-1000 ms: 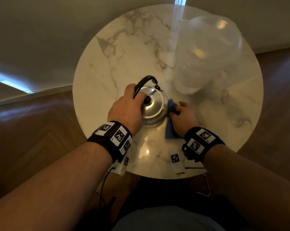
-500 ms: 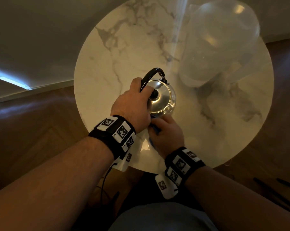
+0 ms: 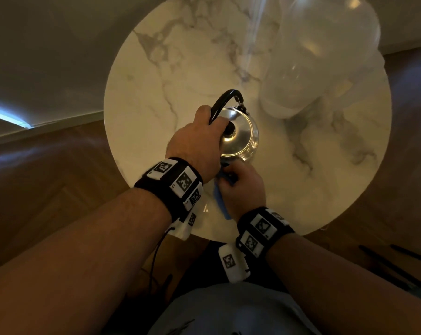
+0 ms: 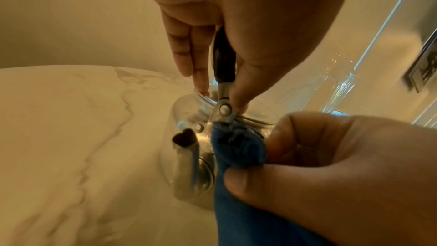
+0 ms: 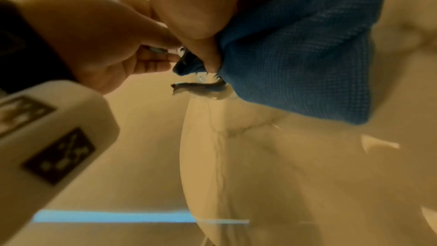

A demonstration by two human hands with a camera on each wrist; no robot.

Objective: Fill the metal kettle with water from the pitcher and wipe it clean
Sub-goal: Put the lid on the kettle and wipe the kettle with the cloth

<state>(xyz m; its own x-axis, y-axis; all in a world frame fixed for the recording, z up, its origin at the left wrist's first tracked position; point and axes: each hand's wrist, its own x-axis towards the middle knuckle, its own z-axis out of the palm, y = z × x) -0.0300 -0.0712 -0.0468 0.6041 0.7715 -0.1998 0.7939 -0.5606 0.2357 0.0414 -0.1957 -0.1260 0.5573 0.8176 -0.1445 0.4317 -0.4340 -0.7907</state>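
Note:
A shiny metal kettle [image 3: 240, 139] with a black arched handle [image 3: 225, 99] stands near the middle of the round marble table [image 3: 180, 68]. My left hand [image 3: 196, 141] grips the handle at its near end, fingers curled round it [image 4: 201, 74]. My right hand [image 3: 243, 187] pinches a bunched blue cloth [image 3: 219, 201] and presses it against the kettle's near side, just under the handle's hinge [image 4: 222, 109]. The cloth [image 4: 238, 149] touches the kettle body beside the spout [image 4: 184, 141]. A clear plastic pitcher [image 3: 320, 56] stands upright at the back right, apart from both hands.
The cloth's loose end [image 5: 307, 53] hangs down over the tabletop. Bare marble lies left of the kettle and at the right [image 3: 325, 177]. The table's near edge [image 3: 228, 239] is close to my wrists. Wooden floor [image 3: 47, 177] surrounds the table.
My right hand has carried the cloth from the kettle's right side round to its near side. The left hand has stayed on the handle. The view has shifted slightly.

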